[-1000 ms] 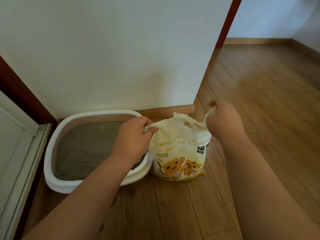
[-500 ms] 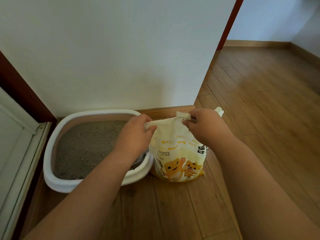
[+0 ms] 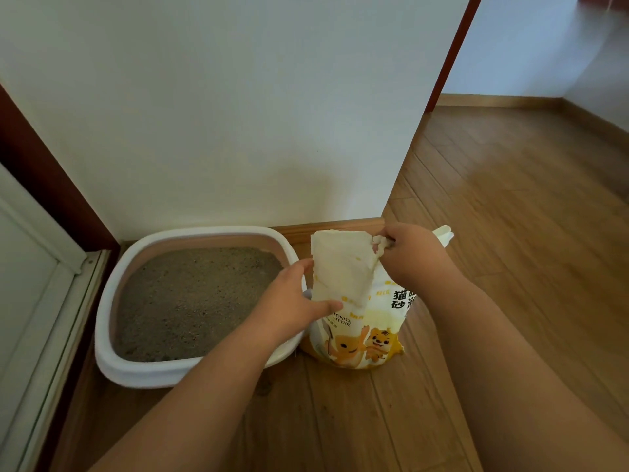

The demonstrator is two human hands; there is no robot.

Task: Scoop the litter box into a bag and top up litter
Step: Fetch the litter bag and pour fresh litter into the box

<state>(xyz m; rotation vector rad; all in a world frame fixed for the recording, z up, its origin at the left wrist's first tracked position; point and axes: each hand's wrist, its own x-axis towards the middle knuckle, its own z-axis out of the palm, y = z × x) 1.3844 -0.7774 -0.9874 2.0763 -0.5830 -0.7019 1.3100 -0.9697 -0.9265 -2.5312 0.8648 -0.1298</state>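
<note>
Head view: litter bag between both gripping hands.

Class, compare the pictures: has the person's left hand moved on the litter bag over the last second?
Yes. The left hand has slid down from the top edge of the litter bag to its side, lower against the rim of the litter box.

The litter bag carries the only print that can be read; on its front, low on the left part of the face, grey Latin letters give "TONITE" over "LITTER", the start of the upper word hidden by the left hand. Further right, large dark Chinese characters show 猫 above 砂; the characters beside them are cut off at the bag's edge. Small yellow marks higher up are too blurred to read.
</note>
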